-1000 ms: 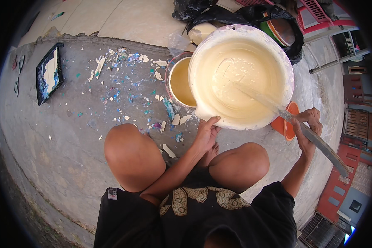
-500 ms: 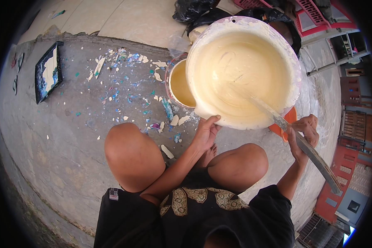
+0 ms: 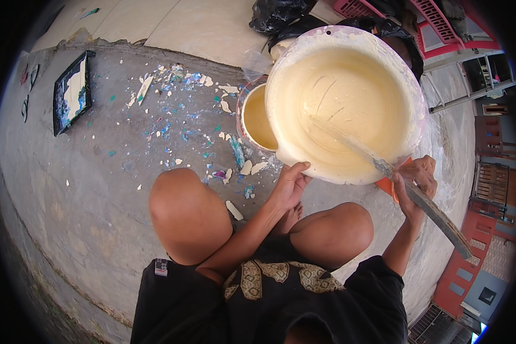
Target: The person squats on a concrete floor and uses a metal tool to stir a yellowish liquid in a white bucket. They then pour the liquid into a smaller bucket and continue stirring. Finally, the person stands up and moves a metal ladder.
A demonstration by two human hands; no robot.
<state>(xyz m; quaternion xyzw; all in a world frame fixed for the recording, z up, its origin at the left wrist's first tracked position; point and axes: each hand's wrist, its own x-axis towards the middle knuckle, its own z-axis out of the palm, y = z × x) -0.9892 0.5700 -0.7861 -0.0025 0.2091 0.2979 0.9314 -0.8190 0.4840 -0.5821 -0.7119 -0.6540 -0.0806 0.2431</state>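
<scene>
Grips the basin by its near-left rim with the left hand, with the thumb over the edge. Clasps the stick around its middle with the right hand, slanting its far end into the pale yellow paint. Has the basin just beyond the knees, partly covering the pail on the left and the orange tub near the right hand. Hard to make out any support beneath. Could tilt the basin by pressing the stick too hard on the far wall, with only one hand steadying the rim. Could slop paint over the near-left edge, onto the floor or into the pail, through too quick a sweep. Could lose hold of the stick with paint on the fingers. Could bump the orange tub by dropping the right hand too low. Could foul the paint by setting the wet stick down among the flakes.
</scene>
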